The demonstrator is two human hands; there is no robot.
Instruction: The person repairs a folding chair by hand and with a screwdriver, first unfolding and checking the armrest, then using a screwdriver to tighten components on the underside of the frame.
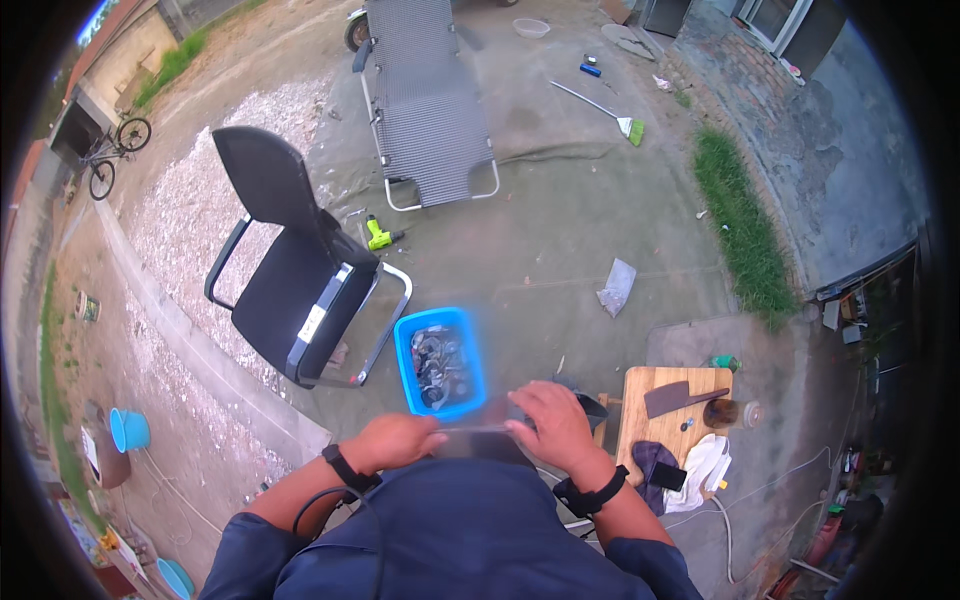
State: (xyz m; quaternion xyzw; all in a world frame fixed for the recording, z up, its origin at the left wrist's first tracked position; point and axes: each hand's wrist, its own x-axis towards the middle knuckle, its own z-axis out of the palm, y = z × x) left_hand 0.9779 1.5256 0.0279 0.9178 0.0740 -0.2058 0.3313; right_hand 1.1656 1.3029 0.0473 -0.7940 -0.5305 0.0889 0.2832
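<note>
Concrete yard (pixel 560 230), seen from above. At the far end, a grey folding lounger (pixel 425 100). Nearer and to the left, a black office chair (pixel 290 290), with a green power drill (pixel 380 236) on the ground just beyond it. At near right, a small wooden table (pixel 640 400) carrying a cleaver (pixel 675 397), a white cloth (pixel 705 465) and a dark phone (pixel 668 476) close to its near edge.

Between chair and table, on the ground, a blue plastic basket (pixel 405 350) of mixed metal parts. Just near of it, at chest height, a thin flat strip (pixel 478 429) stretched between both hands. Left hand (pixel 395 440) with fingers pinched shut on the strip's left end. Right hand (pixel 548 425) with fingers curled closed over the right end and over something dark beneath, too hidden to name. Material of the strip too blurred to tell.

Likely trouble from here:
- A light pinch at only two ends, so probably an easy slip, dropping the strip into the basket among the metal parts or onto the concrete.
- If sharp-edged, a possible cut to the fingers on any slide along the edge.
- Perhaps a snag from the black cable trailing off the left wrist.
- Close quarters at right, so a swung elbow could well knock the phone off the table.
</note>
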